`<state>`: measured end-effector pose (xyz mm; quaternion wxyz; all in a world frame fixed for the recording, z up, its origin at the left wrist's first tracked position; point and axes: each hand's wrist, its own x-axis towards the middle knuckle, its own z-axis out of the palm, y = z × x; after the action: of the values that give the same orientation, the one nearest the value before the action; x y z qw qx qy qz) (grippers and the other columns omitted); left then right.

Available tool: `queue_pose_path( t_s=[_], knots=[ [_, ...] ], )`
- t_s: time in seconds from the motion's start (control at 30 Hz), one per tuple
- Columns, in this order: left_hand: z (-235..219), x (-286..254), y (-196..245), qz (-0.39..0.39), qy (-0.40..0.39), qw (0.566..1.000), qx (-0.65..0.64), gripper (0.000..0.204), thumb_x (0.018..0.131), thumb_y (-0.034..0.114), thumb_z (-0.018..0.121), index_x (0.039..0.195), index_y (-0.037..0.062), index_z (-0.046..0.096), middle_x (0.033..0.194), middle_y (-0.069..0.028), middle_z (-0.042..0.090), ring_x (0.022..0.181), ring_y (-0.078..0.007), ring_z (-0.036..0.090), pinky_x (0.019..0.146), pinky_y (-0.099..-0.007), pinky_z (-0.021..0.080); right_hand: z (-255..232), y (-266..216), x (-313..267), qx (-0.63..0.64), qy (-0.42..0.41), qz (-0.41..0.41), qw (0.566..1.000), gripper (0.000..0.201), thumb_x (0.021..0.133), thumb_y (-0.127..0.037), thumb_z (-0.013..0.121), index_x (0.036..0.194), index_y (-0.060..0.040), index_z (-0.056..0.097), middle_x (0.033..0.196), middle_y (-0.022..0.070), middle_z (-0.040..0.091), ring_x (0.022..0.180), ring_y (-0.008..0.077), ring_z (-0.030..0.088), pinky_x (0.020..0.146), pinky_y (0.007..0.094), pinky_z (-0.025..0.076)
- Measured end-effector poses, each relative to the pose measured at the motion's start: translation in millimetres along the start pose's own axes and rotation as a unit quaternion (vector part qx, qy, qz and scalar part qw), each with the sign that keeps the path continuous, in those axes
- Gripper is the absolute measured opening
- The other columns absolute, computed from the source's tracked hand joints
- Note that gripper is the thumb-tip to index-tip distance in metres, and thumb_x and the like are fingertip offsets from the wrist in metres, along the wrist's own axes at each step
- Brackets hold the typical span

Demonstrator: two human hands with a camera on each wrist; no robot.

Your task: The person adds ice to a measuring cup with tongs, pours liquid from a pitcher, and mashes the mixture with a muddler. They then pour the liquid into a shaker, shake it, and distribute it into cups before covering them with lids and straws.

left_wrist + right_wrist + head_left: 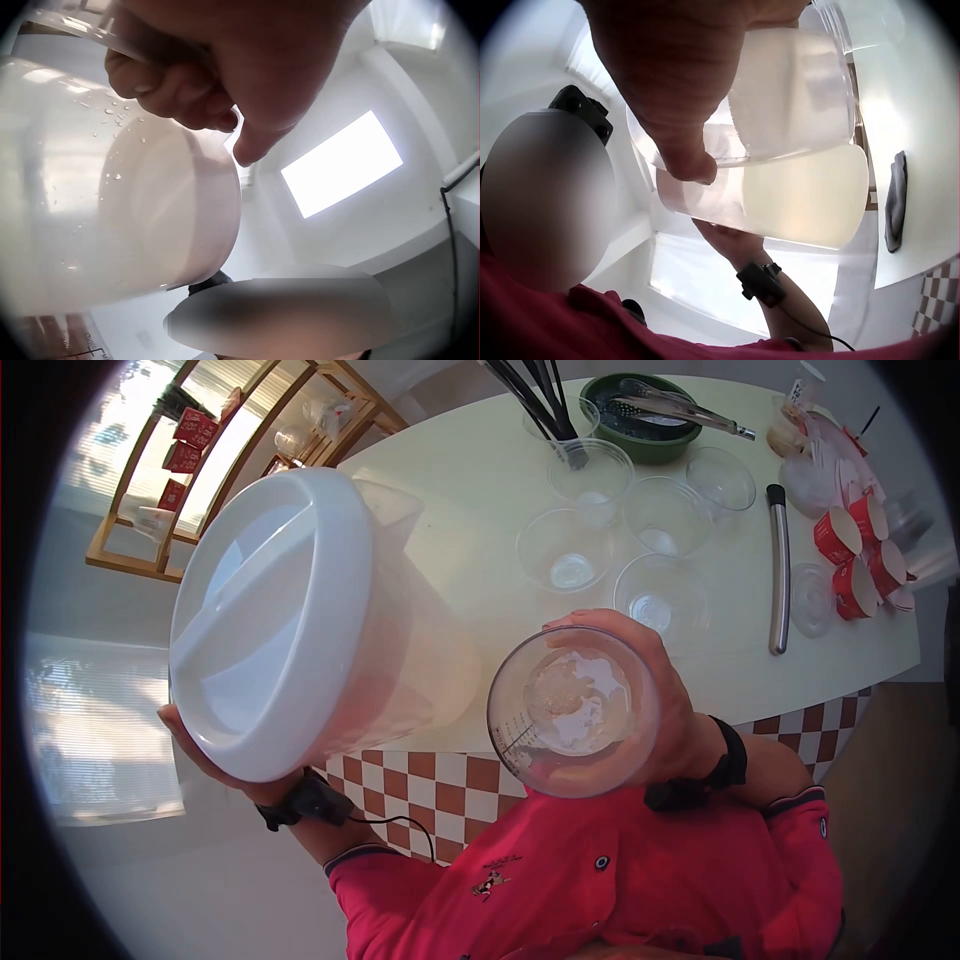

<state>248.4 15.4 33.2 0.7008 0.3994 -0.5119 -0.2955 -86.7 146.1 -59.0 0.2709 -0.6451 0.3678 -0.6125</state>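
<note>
My left hand (247,60) grips the handle of a large translucent pitcher (425,630), fingers curled round it. A white lid (270,610) with a raised bar covers the top, tilted toward the head camera. Droplets and pale liquid show through the wall in the left wrist view. In my right hand (675,700) is a clear measuring cup (512,745) with printed marks, fingers wrapped round its side. Foamy whitish liquid lies inside the cup. Both vessels are held up in front of my body, side by side; in the right wrist view the cup overlaps the pitcher.
Several clear plastic cups (565,550) stand on the pale table (450,510). Behind them is a green bowl (650,452) with tongs (690,410). A muddler (779,580) lies at the right, beside red paper cups (838,535). A wooden shelf (140,565) stands left.
</note>
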Motion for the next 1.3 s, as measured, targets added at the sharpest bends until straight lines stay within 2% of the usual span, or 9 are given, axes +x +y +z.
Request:
queue_pose_path(
  t_s=[0.03,0.1,0.17,0.2,0.27,0.37,0.7,1.07,1.3],
  knots=[
    [11,3,-4,-0.014,-0.003,1.0,-0.021,0.062,0.103,0.044,0.056,0.144,0.0,0.041,0.126,-0.0162,0.052,0.112,-0.0279,0.052,0.091,-0.04,0.048,2,3,-2,0.002,0.003,-0.012,1.0,0.111,0.06,-0.022,0.1,0.149,-0.0011,0.036,0.135,0.0161,0.054,0.123,0.0271,0.058,0.103,0.0367,0.048],
    [47,9,-13,-0.066,-0.022,0.996,-0.05,0.053,0.102,0.052,0.058,0.124,0.0034,0.054,0.088,-0.0036,0.053,0.076,-0.0144,0.049,0.067,-0.0296,0.042,3,5,-7,-0.014,-0.004,-0.01,1.0,0.111,0.06,-0.022,0.1,0.149,-0.0013,0.036,0.134,0.0161,0.054,0.123,0.0267,0.058,0.103,0.0366,0.048],
    [76,19,-16,-0.132,-0.102,0.982,-0.085,0.042,0.102,0.053,0.058,0.093,0.0114,0.06,0.057,0.0078,0.033,0.05,-0.0038,0.026,0.05,-0.0251,0.022,3,3,-10,-0.028,-0.011,0.002,1.0,0.111,0.06,-0.023,0.1,0.149,-0.0014,0.036,0.134,0.0161,0.054,0.123,0.0263,0.058,0.103,0.0365,0.048],
    [94,18,-19,-0.116,-0.103,0.984,-0.084,0.044,0.103,0.05,0.058,0.079,0.0137,0.054,0.056,0.0066,0.034,0.049,-0.0049,0.029,0.05,-0.0247,0.024,3,0,-12,-0.034,-0.014,0.015,0.999,0.111,0.06,-0.023,0.1,0.149,-0.0014,0.036,0.134,0.0161,0.054,0.123,0.0262,0.058,0.103,0.0365,0.048],
    [104,30,-45,-0.079,-0.144,0.982,-0.089,0.048,0.103,0.045,0.061,0.069,0.0144,0.048,0.055,0.0062,0.032,0.048,-0.0055,0.029,0.048,-0.0252,0.023,1,-2,-14,-0.042,-0.019,0.021,0.999,0.111,0.061,-0.023,0.1,0.149,-0.0015,0.035,0.134,0.016,0.054,0.123,0.0262,0.059,0.103,0.0365,0.048],
    [119,45,-78,-0.052,-0.146,0.983,-0.103,0.05,0.101,0.04,0.067,0.063,0.0145,0.046,0.054,0.0056,0.032,0.047,-0.0058,0.03,0.046,-0.0261,0.022,-3,-4,-13,-0.049,-0.024,0.004,0.998,0.11,0.061,-0.024,0.099,0.148,-0.0016,0.036,0.133,0.0157,0.055,0.122,0.0264,0.059,0.103,0.0365,0.049],
    [121,56,-134,-0.037,-0.057,0.992,-0.107,0.046,0.1,0.034,0.07,0.064,0.0141,0.048,0.053,0.005,0.037,0.046,-0.005,0.033,0.044,-0.0252,0.025,-7,-1,-7,-0.055,-0.02,0.003,0.998,0.109,0.06,-0.025,0.099,0.147,-0.0012,0.036,0.133,0.0149,0.056,0.119,0.0268,0.061,0.1,0.0367,0.05],
    [105,56,-146,-0.015,-0.093,0.989,-0.112,0.054,0.104,0.038,0.063,0.064,0.0155,0.034,0.055,0.0049,0.031,0.048,-0.0063,0.029,0.045,-0.0266,0.022,4,18,2,-0.012,-0.057,0.017,0.998,0.106,0.061,-0.024,0.099,0.146,-0.0006,0.039,0.136,0.0154,0.055,0.121,0.0265,0.06,0.1,0.0361,0.05],
    [90,86,-160,-0.09,-0.174,0.973,-0.125,0.056,0.104,0.047,0.058,0.065,0.0149,0.035,0.055,0.0039,0.03,0.048,-0.009,0.028,0.048,-0.029,0.026,5,20,-1,0.008,-0.06,0.011,0.998,0.107,0.061,-0.023,0.099,0.146,0.0,0.038,0.138,0.0157,0.054,0.122,0.0264,0.059,0.101,0.0357,0.049]
  ],
)
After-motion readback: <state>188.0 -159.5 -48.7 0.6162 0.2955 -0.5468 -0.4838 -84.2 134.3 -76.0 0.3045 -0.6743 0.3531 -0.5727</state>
